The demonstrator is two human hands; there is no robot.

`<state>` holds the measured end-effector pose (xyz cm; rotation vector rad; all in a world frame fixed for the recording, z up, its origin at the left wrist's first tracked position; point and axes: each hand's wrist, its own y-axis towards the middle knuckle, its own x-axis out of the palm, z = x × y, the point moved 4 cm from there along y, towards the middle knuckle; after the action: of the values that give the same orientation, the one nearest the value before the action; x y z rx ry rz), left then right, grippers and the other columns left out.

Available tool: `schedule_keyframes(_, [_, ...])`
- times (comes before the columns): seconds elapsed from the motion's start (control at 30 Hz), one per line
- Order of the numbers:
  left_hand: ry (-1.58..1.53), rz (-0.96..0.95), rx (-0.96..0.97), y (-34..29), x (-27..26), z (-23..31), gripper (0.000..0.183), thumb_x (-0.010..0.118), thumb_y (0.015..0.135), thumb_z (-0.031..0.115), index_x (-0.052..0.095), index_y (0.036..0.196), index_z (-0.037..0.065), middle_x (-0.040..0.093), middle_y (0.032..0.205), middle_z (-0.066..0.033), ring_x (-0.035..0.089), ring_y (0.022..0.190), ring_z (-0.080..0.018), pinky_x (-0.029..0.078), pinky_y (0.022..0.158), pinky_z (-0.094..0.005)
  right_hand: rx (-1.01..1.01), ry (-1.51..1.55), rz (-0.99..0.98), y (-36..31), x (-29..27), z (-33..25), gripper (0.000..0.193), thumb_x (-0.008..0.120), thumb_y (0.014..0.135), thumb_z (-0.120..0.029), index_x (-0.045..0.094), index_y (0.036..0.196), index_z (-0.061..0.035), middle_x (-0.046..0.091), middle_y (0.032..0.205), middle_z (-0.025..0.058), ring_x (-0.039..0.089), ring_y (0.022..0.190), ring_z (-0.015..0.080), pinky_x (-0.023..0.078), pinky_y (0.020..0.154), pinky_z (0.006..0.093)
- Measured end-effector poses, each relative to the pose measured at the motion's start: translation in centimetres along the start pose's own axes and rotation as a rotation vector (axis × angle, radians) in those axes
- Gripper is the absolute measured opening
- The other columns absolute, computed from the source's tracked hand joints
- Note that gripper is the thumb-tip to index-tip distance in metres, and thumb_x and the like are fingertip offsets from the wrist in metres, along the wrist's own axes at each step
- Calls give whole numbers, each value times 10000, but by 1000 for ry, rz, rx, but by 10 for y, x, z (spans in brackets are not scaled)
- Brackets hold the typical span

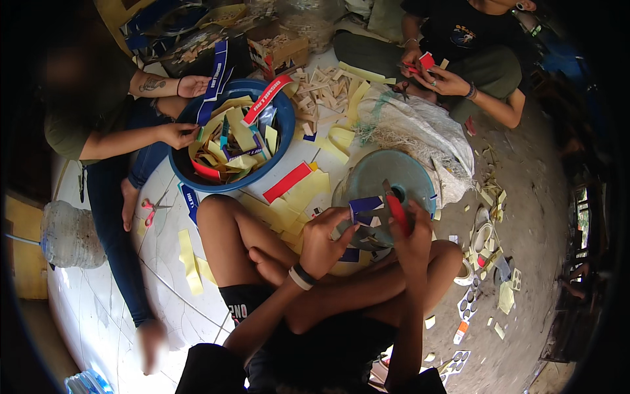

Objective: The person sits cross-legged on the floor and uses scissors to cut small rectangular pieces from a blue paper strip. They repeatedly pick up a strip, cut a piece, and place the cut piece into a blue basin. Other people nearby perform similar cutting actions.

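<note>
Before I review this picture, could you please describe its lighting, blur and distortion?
Head view: glare whitens the tiled floor at lower left; a co-worker's foot there is blurred; the left hand and right hand look fairly sharp; fisheye distortion rounds the edges into black corners.

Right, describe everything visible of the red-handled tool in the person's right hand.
The red-handled tool has a long, smooth-looking handle, perhaps plastic, and a narrow, dark blade, likely metal, at its far end. It slants up and slightly left, blade away from the body. The right hand grips it near the lower end, partly hiding it. It sits just right of the blue piece; whether they touch is unclear.
</note>
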<state>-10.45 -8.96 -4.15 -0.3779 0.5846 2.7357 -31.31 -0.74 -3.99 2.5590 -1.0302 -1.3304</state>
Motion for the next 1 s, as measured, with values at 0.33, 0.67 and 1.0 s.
schedule_keyframes(0.33, [230, 92, 291, 16, 18, -13, 483, 788, 681, -34, 770, 1151, 73, 762, 1162, -69, 662, 1130, -291, 476, 991, -397, 38, -71, -121, 1, -1, -2, 366, 733, 880, -93, 634, 1227, -34, 672, 1074, 226, 686, 945, 455, 553, 809, 528])
schedule_keyframes(0.67, [339, -34, 400, 2, 20, -14, 532, 774, 691, -25, 787, 1206, 107, 729, 1315, -8, 651, 1162, -258, 479, 988, -393, 191, 326, -198, -42, -20, -33, 446, 620, 960, -76, 560, 1398, -19, 688, 1108, 287, 678, 989, 474, 538, 868, 515])
schedule_keyframes(1.0, [416, -94, 441, -2, 18, -14, 463, 737, 724, 47, 776, 1186, 47, 731, 1319, -58, 643, 1189, -274, 475, 980, -396, 212, 215, -454, -42, -21, -52, 478, 644, 981, -83, 418, 1401, -52, 705, 966, 228, 697, 888, 416, 518, 869, 445])
